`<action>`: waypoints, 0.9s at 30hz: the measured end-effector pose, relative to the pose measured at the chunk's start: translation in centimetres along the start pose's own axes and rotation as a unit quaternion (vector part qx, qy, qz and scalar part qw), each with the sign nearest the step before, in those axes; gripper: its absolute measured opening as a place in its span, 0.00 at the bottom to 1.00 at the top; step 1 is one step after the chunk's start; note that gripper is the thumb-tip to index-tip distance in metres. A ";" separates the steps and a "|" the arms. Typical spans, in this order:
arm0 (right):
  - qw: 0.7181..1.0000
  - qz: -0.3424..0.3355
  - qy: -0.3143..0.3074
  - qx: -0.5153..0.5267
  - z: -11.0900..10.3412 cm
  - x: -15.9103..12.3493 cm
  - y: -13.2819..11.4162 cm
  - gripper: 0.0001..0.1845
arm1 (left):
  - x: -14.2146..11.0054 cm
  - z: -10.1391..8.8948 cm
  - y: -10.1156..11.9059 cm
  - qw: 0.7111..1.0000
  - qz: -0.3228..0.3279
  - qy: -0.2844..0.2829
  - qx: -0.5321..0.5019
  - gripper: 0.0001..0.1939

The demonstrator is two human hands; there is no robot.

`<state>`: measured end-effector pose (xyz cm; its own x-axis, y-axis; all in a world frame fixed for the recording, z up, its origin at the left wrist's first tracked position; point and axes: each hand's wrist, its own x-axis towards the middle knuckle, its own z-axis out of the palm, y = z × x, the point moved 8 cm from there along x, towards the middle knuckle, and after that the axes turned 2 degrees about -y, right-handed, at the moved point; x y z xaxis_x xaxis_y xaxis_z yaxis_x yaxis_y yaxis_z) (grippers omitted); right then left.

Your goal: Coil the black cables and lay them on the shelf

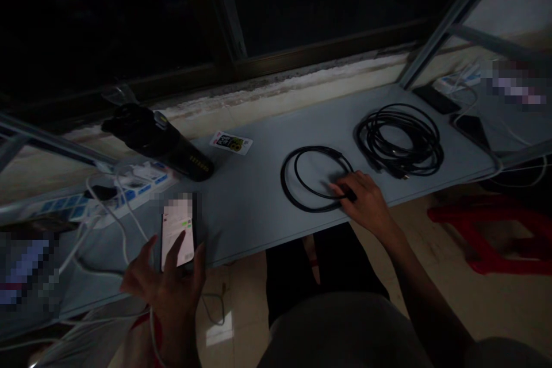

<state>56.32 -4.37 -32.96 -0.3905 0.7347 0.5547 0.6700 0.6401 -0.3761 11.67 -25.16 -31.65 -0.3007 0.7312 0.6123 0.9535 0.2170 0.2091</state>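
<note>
My left hand (168,293) is over a phone (173,241) with a lit screen, lying at the left part of the grey desk (254,201). Its fingers are spread, and the index finger rests on or just over the screen. At the desk's front edge, my right hand (366,202) grips a loosely coiled black cable (283,179) near its thick connector end. The coil lies on the desk to the left of that hand. Beyond the right hand sits a larger bundle of black cable (364,141) with metal plugs showing.
A black bottle (181,155) leans behind the phone, next to a small printed card (231,142). White power strips (149,187) with tangled cords sit at left. Metal frame posts (435,34) rise at both sides. A red stool (487,213) stands below right.
</note>
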 end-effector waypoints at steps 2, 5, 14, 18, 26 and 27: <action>1.000 -0.001 0.002 -0.001 0.0 0.0 0.0 0.11 | -0.1 0.0 0.2 1.000 0.005 -0.002 0.007 0.22; 1.000 0.011 0.000 -0.005 0.0 -0.1 0.2 0.12 | -0.3 0.0 0.4 1.000 0.013 -0.002 0.009 0.21; 1.000 0.020 -0.014 0.000 0.0 -0.2 0.3 0.12 | -0.5 0.1 0.2 0.999 0.028 -0.014 0.019 0.18; 1.000 0.023 -0.016 -0.002 0.0 -0.2 0.3 0.12 | -0.7 0.3 -0.6 1.000 0.006 -0.016 0.010 0.20; 1.000 0.010 -0.010 -0.010 0.1 -0.3 0.4 0.12 | -0.7 0.2 0.0 0.999 0.011 -0.027 0.015 0.22; 1.000 0.012 -0.008 -0.010 0.1 -0.3 0.4 0.12 | -0.6 0.2 0.0 1.000 0.013 -0.020 0.011 0.22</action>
<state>56.68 -4.32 -33.38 -0.3848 0.7531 0.5337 0.6912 0.6183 -0.3741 11.87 -25.51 -32.16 -0.2754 0.7620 0.5861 0.9613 0.2116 0.1765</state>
